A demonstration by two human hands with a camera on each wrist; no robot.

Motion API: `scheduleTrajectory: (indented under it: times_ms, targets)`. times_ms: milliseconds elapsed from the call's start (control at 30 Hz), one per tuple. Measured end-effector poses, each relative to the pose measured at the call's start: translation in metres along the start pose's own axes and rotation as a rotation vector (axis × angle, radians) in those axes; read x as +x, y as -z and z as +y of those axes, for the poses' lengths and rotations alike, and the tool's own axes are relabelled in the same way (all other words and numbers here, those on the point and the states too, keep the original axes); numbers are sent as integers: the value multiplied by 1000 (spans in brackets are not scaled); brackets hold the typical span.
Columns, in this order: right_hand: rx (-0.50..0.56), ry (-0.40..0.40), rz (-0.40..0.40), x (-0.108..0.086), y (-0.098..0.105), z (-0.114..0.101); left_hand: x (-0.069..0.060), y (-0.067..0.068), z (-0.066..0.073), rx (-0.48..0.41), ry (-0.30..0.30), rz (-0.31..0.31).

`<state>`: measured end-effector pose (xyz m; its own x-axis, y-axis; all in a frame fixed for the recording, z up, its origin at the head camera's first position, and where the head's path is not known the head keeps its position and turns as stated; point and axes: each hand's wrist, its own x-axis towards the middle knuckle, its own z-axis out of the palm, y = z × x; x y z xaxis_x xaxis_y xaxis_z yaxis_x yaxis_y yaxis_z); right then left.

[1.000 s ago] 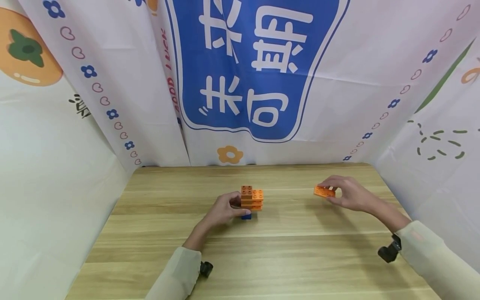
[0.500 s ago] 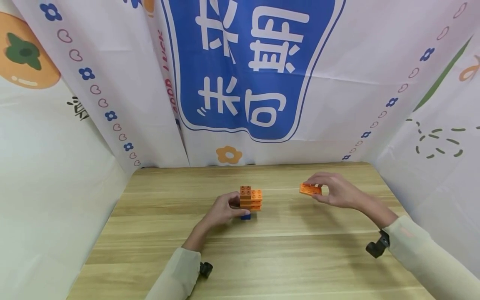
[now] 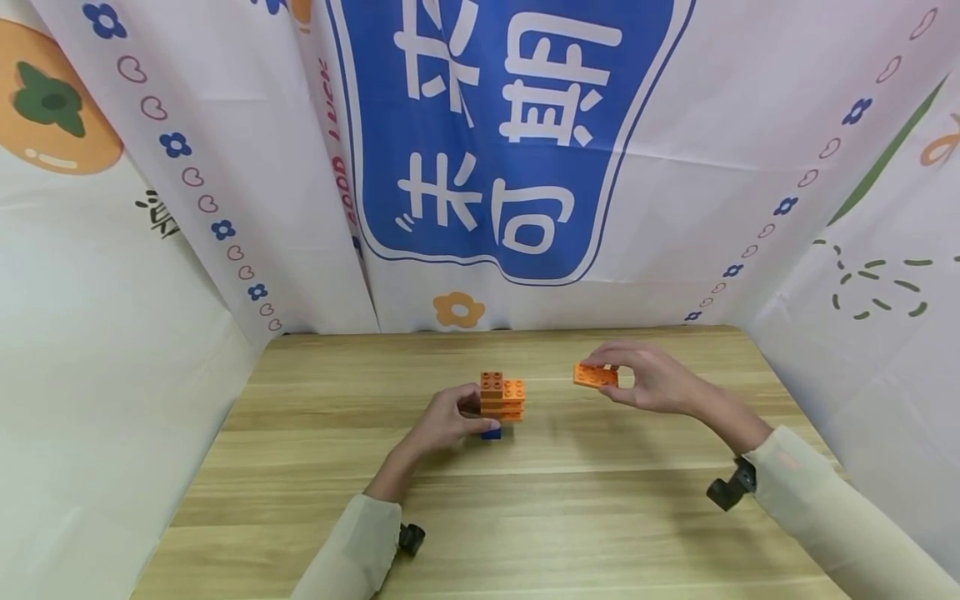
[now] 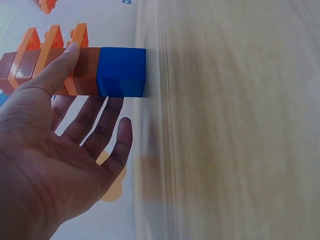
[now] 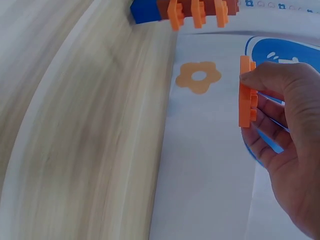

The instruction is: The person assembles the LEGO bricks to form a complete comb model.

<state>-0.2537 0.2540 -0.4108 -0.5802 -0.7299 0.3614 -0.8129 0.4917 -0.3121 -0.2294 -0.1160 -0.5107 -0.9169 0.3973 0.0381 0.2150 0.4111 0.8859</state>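
A stack of toy building bricks (image 3: pixel 492 385) stands upright on the wooden table, with a blue brick (image 4: pixel 122 72) at its foot. Above that, brown bricks alternate with thin orange bricks that jut out to the right. My left hand (image 3: pixel 444 422) grips the stack from its left side, thumb in front and fingers behind. To the right of the stack, my right hand (image 3: pixel 654 379) pinches a thin orange brick (image 5: pixel 244 102) between thumb and fingers. This brick hangs above the table, apart from the stack, its studs visible in the right wrist view.
The wooden table (image 3: pixel 450 525) runs back to a printed white cloth (image 3: pixel 652 250) with a large blue sign. Similar cloth hangs at the left and right sides. A small black camera sits on each wrist.
My right hand has moved left with the thin orange brick, bringing it closer to the stack. The left hand and the stack have stayed in place.
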Motion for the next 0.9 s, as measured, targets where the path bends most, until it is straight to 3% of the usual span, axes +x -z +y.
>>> scheduleTrajectory:
  times_ms: [300,900]
  targets:
    - [21,65,42,16,-4,-10,-3,0,1,-16,0,4]
    - [56,138,26,51,-18,-31,-1,-1,2,-13,13,4]
